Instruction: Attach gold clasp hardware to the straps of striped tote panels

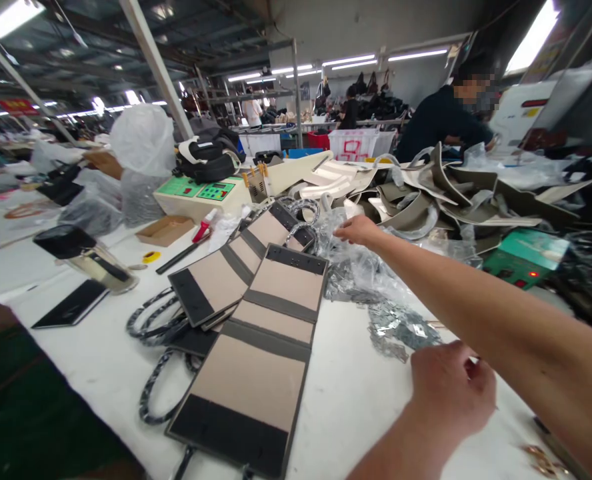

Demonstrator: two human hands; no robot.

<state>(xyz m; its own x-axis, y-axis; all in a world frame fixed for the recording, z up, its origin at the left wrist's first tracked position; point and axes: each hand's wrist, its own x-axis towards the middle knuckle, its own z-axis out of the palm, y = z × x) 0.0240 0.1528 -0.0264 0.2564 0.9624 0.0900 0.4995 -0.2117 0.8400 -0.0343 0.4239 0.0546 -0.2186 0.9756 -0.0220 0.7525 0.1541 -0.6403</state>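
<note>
My right hand (pixel 359 231) reaches far over the table, thumb and fingers pinched together beside a clear plastic bag (pixel 371 263) and a braided black-and-white handle (pixel 303 212). Whatever is in that pinch is too small to make out. Nearer me, my left hand (pixel 453 390) is closed with curled fingers, low over the white table; its contents are hidden. Just beyond it lies a heap of small flat metal pieces (pixel 401 327). To the left rests a flat beige and black bag panel (pixel 259 377), partly on top of another similar panel (pixel 216 277) with rope-like handles.
Curved beige and olive bag pieces (pixel 426 193) pile up at the back. A green box with a red light (pixel 526 260) stands right. Left are a control box (pixel 201 190), a cardboard tray (pixel 165 230), a phone (pixel 71 303) and a clear container (pixel 101 267). A co-worker (pixel 441 117) sits behind.
</note>
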